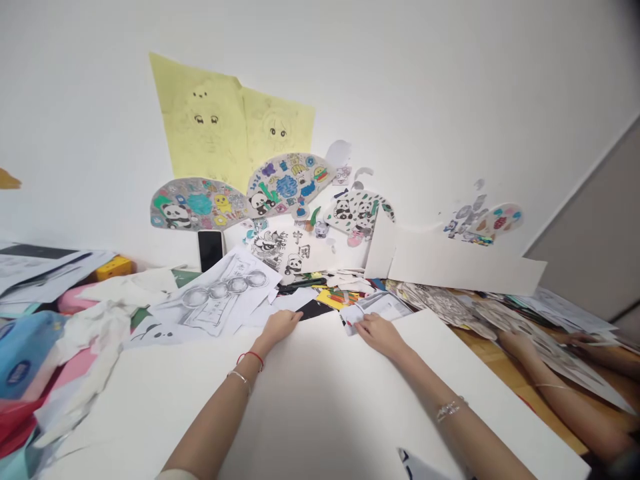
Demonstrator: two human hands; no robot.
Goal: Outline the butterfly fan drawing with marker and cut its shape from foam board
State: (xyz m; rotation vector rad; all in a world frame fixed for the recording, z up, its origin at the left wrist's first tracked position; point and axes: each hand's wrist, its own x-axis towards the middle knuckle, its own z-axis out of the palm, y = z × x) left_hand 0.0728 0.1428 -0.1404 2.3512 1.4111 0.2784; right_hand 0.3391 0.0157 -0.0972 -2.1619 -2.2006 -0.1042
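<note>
A large white board (310,400) spreads out below my forearms. My left hand (281,328) is at its far edge, beside a black sheet (317,309). Its fingers are pressed together, and what they hold, if anything, is hidden. My right hand (383,335) has its fingers curled on a small white card (352,320) with a red mark, at the same edge. Just behind the card lies a grey printed picture (387,305). To the left of my left hand, a pencil drawing of round shapes (220,293) rests on other papers.
Crumpled white tissue (95,327) and a blue packet (30,353) crowd the left side. A dark phone (211,251) leans against the wall among decorated fans (290,183). A folded white board (460,263) stands behind. At right, another person's hand (520,348) touches a grey patterned sheet (555,360).
</note>
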